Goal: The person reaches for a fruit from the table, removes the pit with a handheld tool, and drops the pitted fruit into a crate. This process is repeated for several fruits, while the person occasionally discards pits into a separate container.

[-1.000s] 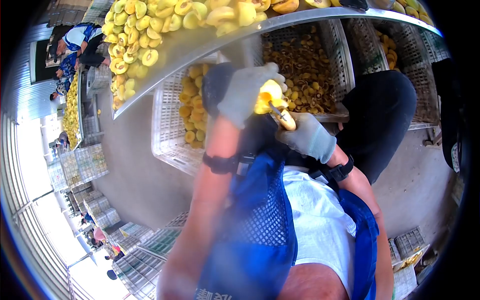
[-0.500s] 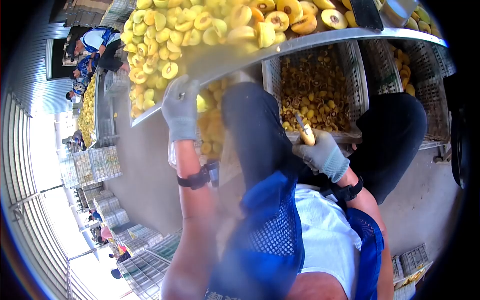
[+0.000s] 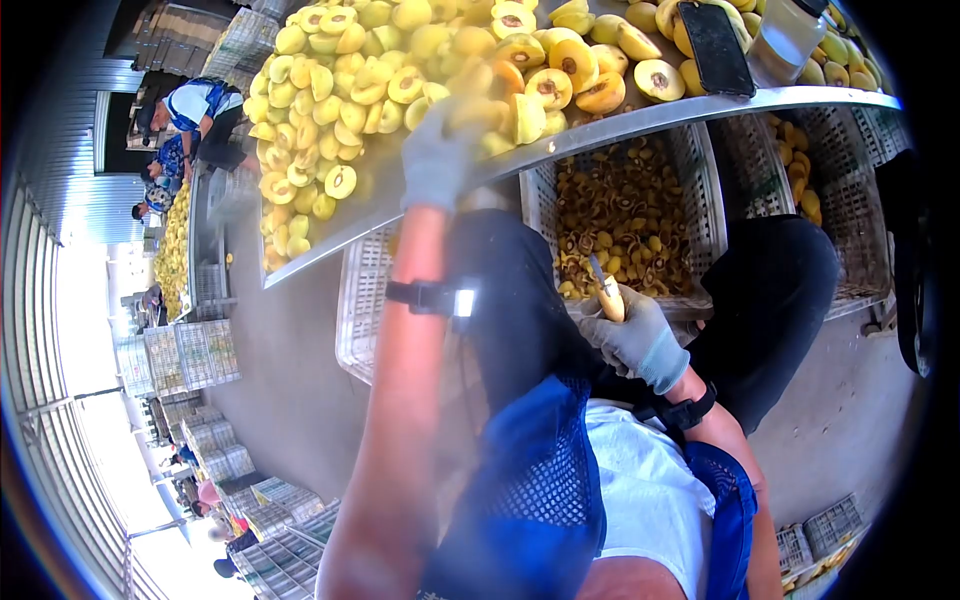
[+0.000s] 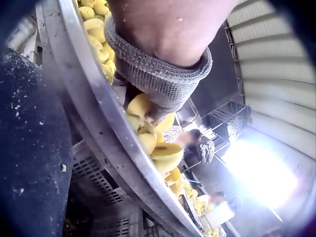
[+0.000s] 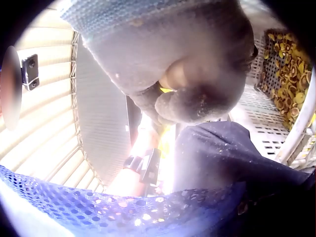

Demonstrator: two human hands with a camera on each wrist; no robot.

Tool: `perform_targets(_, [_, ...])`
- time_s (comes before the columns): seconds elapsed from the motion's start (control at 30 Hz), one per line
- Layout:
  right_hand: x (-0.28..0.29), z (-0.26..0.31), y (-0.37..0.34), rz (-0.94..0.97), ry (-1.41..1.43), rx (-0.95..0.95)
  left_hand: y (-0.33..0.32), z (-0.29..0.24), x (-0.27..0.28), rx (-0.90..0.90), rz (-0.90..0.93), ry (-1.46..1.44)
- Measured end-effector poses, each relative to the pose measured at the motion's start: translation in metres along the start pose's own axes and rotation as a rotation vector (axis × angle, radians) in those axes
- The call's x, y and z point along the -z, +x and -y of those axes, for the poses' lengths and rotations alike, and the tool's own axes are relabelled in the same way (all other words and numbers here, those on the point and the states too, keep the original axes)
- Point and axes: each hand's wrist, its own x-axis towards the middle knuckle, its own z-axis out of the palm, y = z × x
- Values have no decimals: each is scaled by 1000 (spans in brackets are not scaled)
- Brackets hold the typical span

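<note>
Gripping a rounded tan handle (image 3: 611,298) is the knit-gloved right hand (image 3: 640,338).

Stacked crates (image 3: 190,355) and heaped fruit (image 3: 340,110) show a workshop.

The left grip (image 3: 437,160) wears a grey glove (image 4: 157,81) with a thick, ribbed knit cuff (image 4: 153,69); the right grip (image 3: 640,335) has a grey glove (image 5: 148,59) ending in a pale blue cuff (image 3: 663,362). A black strap (image 3: 412,295) circles each bare forearm, the left one carrying a boxy dark device (image 5: 150,165). A blue vest (image 3: 548,475) with mesh panels covers a white shirt (image 3: 640,515). The dark trousers (image 4: 32,143) are dotted with pale specks.
</note>
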Motion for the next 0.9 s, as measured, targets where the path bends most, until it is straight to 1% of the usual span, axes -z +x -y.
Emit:
perform_targets(0.07, [0, -1, 1, -6, -24, 15, -3, 26, -7, -6, -147, -98])
perform_targets(0.13, [0, -4, 4, -32, -45, 103, -25, 14, 0, -76, -152, -303])
perform_targets(0.2, [-1, -9, 7, -48, -74, 179, -46, -1, 3, 100, -149, -554])
perform_targets(0.23, [0, -11, 8, -54, -90, 213, -59, -3, 2, 59, -109, -561])
perform_targets(0.27, [0, -13, 10, -69, -112, 252, -74, -8, 0, 121, -69, -635])
perform_targets(0.33, [0, -17, 12, -101, -156, 327, -104, -36, -8, 251, 18, -787])
perform_targets(0.37, [-1, -20, 14, -123, -185, 370, -115, -37, -17, 221, 52, -770])
perform_targets(0.47, [-2, -18, 10, -202, -246, 434, -143, -45, -30, 224, 171, -592])
perform_targets(0.5, [-3, -16, 9, -231, -270, 432, -149, -47, -34, 134, 150, -416])
perform_targets(0.57, [-3, -17, 8, -279, -319, 454, -163, -45, -45, 137, 117, -422])
perform_targets(0.67, [-3, -19, 10, -332, -373, 402, -172, -60, -46, 146, 97, -373])
perform_targets(0.77, [-3, -23, 12, -328, -355, 370, -179, -67, -52, 105, 38, -338])
perform_targets(0.9, [-5, -14, 4, -283, -315, 293, -185, -67, -58, 34, -1, -223])
